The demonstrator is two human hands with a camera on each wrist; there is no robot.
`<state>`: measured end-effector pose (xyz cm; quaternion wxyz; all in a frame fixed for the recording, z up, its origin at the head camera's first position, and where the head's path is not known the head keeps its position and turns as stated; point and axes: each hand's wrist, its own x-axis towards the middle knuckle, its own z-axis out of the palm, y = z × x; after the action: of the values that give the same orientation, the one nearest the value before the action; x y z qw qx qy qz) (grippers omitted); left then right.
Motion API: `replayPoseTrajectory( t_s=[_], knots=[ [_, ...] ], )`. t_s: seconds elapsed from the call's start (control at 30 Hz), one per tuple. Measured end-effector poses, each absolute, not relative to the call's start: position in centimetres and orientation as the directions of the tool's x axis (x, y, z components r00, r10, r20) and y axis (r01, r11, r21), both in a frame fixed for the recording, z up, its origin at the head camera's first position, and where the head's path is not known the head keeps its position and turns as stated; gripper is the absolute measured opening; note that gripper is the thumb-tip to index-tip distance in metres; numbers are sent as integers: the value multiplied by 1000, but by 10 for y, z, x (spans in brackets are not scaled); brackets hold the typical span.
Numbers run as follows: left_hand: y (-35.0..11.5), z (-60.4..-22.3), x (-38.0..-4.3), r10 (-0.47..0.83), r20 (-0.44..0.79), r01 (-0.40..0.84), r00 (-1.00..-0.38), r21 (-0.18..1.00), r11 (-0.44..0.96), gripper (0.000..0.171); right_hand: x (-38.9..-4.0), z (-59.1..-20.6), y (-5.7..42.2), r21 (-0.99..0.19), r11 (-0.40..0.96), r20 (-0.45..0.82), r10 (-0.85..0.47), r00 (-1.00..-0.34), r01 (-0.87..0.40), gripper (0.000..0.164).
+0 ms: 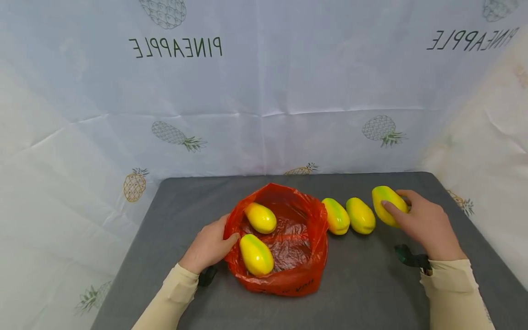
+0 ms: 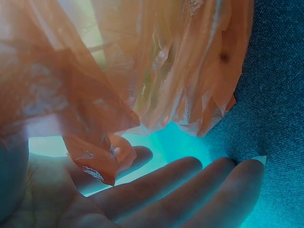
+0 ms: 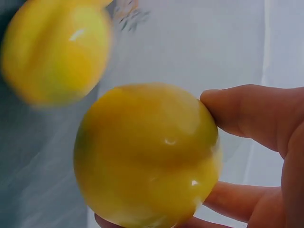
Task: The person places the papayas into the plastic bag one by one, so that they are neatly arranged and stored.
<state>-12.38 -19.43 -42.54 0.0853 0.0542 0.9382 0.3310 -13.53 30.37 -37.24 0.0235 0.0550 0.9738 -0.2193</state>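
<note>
A red plastic bag [image 1: 284, 286] stands with its mouth spread wide, two yellow-green papayas [image 1: 256, 255] inside it on the left. My left hand [image 1: 212, 243] holds the bag's left rim, the thumb lying over the edge. In the left wrist view, its fingers [image 2: 166, 190] stretch out beside the bag's crumpled side [image 2: 190, 61]. Off to the right, my right hand [image 1: 429, 224] grips another papaya [image 1: 387, 205] between thumb and fingers. The right wrist view shows the rounded end of this held papaya [image 3: 147, 156] up close.
Two more papayas, one [image 1: 337, 216] against the bag's right side and one [image 1: 360, 215] beside it, lie on the grey table [image 1: 363, 293]. Behind the table hangs a pale cloth [image 1: 264, 142] printed with pineapples; similar cloth covers both sides.
</note>
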Motion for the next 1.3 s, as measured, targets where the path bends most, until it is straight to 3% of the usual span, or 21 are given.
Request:
replayPoseTrajectory(
  t_s=[0.57,0.93,1.3],
  knots=[
    [-193,-424,-122,158,-116,51,-981,626,778,56,-153,-318,182,-457,879,42,-132,-990,-137,74],
    [-194,-422,-124,156,-121,45,-980,636,771,56,-160,-321,128,-404,872,56,-279,-959,-277,58],
    [-196,-423,-124,155,-125,42,-980,634,773,56,-171,-338,93,-394,856,-43,-380,-924,-333,60]
  ],
)
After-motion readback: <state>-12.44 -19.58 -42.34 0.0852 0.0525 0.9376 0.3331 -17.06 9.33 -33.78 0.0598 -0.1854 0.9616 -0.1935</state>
